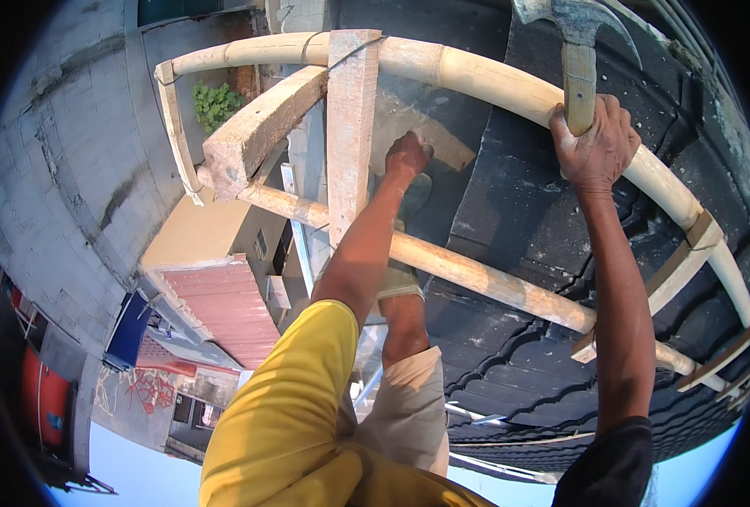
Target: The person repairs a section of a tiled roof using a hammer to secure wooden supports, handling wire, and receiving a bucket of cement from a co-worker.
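Observation:
My right hand (601, 148) grips the wooden handle of a claw hammer (579, 84), head pointing away from me, and rests against the upper bamboo pole (485, 83). Beyond the lower bamboo pole (485, 277), my left hand (409, 155) is closed into a fist. Whatever it may hold is hidden. It hangs just right of an upright timber (351, 127), which is tied to the upper pole with dark wire. A thick wooden beam (265, 125) juts out left of that timber. My knee and shoe show below the left arm.
Black roof tiles (518, 186) slope away to the right, with grit on them. Short wooden braces (683, 262) join the bamboo poles there. On the left, a drop opens to a grey block wall (79, 152), a reddish metal roof (223, 300) and a green plant (216, 103).

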`<state>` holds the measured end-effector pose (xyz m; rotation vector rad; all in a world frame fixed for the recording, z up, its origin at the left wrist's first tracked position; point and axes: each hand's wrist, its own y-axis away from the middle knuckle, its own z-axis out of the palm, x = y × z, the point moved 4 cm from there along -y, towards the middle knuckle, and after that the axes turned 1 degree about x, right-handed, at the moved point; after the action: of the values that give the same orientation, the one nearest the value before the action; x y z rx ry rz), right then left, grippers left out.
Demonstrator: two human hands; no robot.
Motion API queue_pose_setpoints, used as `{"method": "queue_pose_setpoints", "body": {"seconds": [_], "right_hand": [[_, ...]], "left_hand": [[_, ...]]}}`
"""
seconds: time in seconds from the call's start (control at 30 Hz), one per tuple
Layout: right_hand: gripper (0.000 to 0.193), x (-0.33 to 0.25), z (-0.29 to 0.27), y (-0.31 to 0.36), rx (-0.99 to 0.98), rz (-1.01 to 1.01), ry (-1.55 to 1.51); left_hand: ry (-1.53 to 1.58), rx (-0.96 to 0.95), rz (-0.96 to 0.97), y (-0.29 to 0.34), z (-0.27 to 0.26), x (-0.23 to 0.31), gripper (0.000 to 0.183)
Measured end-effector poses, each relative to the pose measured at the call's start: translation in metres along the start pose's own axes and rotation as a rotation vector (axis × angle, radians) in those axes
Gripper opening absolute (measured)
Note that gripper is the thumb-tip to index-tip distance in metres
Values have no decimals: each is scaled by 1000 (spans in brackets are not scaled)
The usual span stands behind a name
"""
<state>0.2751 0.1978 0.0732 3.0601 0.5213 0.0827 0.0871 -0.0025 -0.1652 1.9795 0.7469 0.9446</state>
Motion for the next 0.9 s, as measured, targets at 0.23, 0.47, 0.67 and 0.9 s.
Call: {"method": "queue_pose_setpoints", "body": {"seconds": [0.23,0.47,0.67,0.9], "right_hand": [[40,-1,-2,-1,-83,79,-21],[37,-5,-10,-4,-97,92,-4],[38,-6,-11,-4,-77,91,-43],[37,-5,-16,-5,-121,108,-39]], "left_hand": [[118,63,739,229,-138,60,15],[209,883,987,251,-331,86,11],[547,786,748,175,-346,89,25],[345,888,616,169,-340,96,21]]}}
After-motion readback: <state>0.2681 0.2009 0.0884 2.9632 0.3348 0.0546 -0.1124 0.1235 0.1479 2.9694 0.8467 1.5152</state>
